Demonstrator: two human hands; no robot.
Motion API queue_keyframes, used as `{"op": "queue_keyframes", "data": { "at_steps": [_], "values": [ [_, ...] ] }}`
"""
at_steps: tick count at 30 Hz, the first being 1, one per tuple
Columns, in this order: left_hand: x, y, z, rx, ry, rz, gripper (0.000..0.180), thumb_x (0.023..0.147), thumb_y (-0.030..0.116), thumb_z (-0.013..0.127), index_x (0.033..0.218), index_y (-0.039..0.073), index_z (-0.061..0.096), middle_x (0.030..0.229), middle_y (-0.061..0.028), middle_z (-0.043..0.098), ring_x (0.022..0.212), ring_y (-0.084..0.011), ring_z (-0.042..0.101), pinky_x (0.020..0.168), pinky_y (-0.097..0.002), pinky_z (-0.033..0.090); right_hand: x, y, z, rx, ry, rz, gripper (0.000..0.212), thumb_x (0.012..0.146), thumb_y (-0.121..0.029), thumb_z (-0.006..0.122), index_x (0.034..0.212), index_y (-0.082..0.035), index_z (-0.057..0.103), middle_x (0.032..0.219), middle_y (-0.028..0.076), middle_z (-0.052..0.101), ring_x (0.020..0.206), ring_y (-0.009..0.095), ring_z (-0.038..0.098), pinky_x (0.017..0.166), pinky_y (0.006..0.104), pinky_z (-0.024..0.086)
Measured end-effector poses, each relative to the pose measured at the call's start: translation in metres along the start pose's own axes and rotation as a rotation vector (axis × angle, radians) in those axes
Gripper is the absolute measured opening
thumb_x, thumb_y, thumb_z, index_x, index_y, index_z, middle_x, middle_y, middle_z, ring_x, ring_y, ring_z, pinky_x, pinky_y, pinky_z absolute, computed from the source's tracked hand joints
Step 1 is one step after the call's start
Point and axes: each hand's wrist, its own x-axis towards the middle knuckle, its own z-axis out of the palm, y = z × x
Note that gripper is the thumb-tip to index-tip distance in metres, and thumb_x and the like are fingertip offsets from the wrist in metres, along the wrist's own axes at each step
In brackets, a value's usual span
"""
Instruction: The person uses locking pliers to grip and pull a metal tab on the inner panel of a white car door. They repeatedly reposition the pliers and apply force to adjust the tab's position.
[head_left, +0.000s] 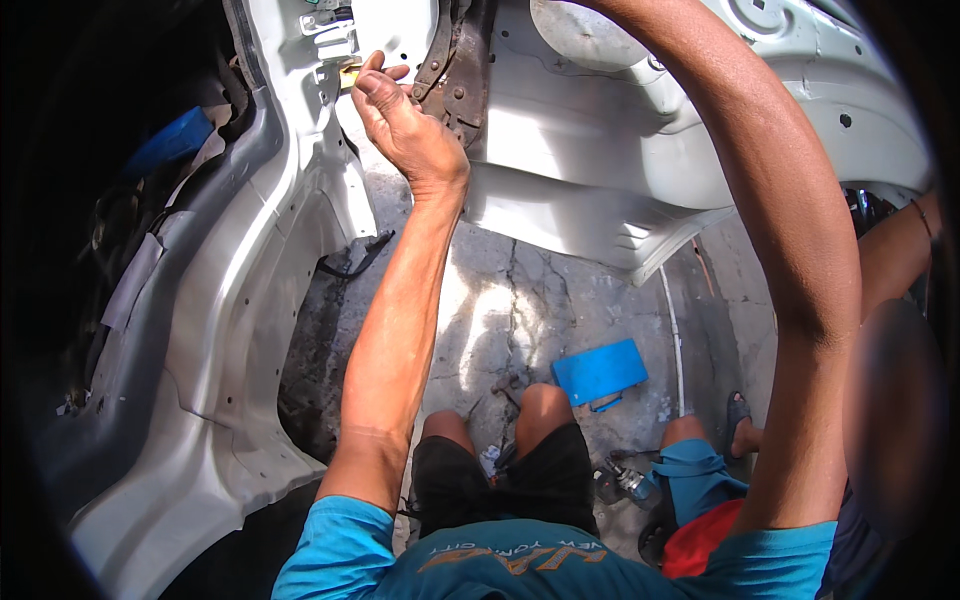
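My left hand [405,130] is raised at the gap between a white vehicle pillar [290,130] and a white inner body panel [560,120]. Its fingers are bent together, with a small yellow piece [349,76] right at the fingertips; what exactly they grip is hidden. Close beside the knuckles, a rusty brown metal bracket [460,85] with bolts runs up the panel. My right arm reaches up across the panel and leaves the picture at the top, so the right hand is out of sight.
On the cracked concrete floor lies a blue case [600,372], with a power tool [635,485] nearer my legs. A thin white rod [673,340] runs along the floor. Another person's arm [895,250] and sandalled foot [743,430] are close on the right. A black strap [360,257] hangs below the pillar.
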Motion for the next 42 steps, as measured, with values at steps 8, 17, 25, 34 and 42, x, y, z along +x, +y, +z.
{"op": "queue_keyframes", "data": {
  "at_steps": [8,17,25,34,42],
  "values": [
    [-0.001,0.002,0.002,0.031,0.027,0.014,0.062,0.111,0.056,0.031,0.138,0.004,0.051,0.115,-0.0098,0.052,0.107,-0.0194,0.051,0.100,-0.0385,0.041,-0.036,-0.049,-0.063,-0.379,0.028,0.100,0.026,0.099,-0.034,0.066,0.097,-0.007,0.064,0.087,0.011,0.066,0.091,0.029,0.065,0.087,0.0444,0.050],
    [0.002,-0.001,-0.006,0.010,-0.009,-0.049,0.065,0.110,0.059,0.029,0.139,0.004,0.049,0.122,-0.0132,0.052,0.120,-0.0225,0.050,0.111,-0.0430,0.040,-0.063,-0.104,-0.100,-0.408,-0.102,0.431,0.023,0.097,-0.026,0.069,0.099,-0.004,0.062,0.084,0.014,0.060,0.083,0.033,0.058,0.081,0.0448,0.048],
    [0.003,-0.015,-0.002,-0.039,0.042,0.006,0.067,0.110,0.061,0.031,0.138,0.003,0.051,0.119,-0.0083,0.054,0.112,-0.0181,0.050,0.105,-0.0378,0.040,-0.121,-0.129,-0.104,-0.432,-0.009,0.573,0.029,0.097,-0.035,0.072,0.103,-0.007,0.070,0.078,0.008,0.064,0.075,0.026,0.056,0.075,0.0402,0.045],
    [0.006,-0.011,-0.005,0.104,0.002,0.020,0.062,0.111,0.054,0.034,0.139,0.001,0.050,0.136,-0.0146,0.048,0.129,-0.0259,0.048,0.116,-0.0425,0.035,-0.169,-0.200,-0.095,-0.265,0.071,1.006,0.028,0.101,-0.029,0.069,0.099,-0.001,0.067,0.082,0.012,0.064,0.075,0.028,0.059,0.070,0.0400,0.048],
    [0.010,-0.005,-0.013,0.343,-0.103,0.143,0.066,0.111,0.055,0.033,0.149,0.002,0.041,0.153,-0.0236,0.031,0.142,-0.0369,0.037,0.118,-0.0489,0.031,-0.208,-0.255,-0.059,-0.039,0.225,1.306,0.025,0.105,-0.023,0.064,0.102,0.001,0.067,0.087,0.015,0.067,0.076,0.025,0.062,0.069,0.0377,0.051]
  ]
}}
